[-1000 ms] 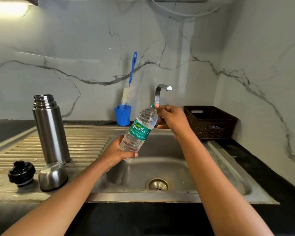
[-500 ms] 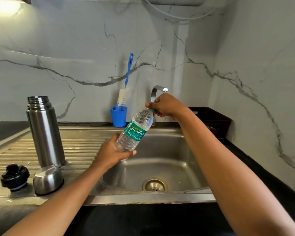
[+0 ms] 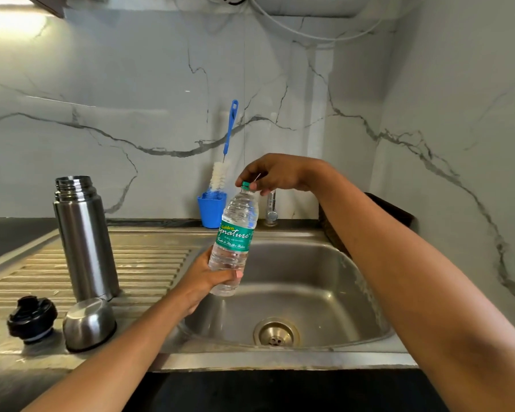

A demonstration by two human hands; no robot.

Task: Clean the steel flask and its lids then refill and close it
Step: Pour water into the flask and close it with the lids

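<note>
The open steel flask [image 3: 85, 239] stands upright on the ribbed drainboard at the left. In front of it lie its black inner lid [image 3: 32, 318] and the steel cup lid [image 3: 89, 323], rim down. My left hand [image 3: 204, 278] grips the lower part of a clear plastic water bottle [image 3: 235, 237] with a green label, held nearly upright over the sink's left edge. My right hand [image 3: 275, 173] pinches the bottle's green cap from above.
The steel sink basin [image 3: 324, 292] with its drain [image 3: 275, 334] lies below the bottle. A blue cup [image 3: 211, 209] holding a blue-handled bottle brush [image 3: 225, 162] stands at the back wall. The tap [image 3: 271, 209] is partly hidden behind my right hand. A dark basket [image 3: 393, 209] sits at the right.
The bottle has tipped from slanted toward upright and moved a little left. My right hand has gone from beside the neck to on top of the cap.
</note>
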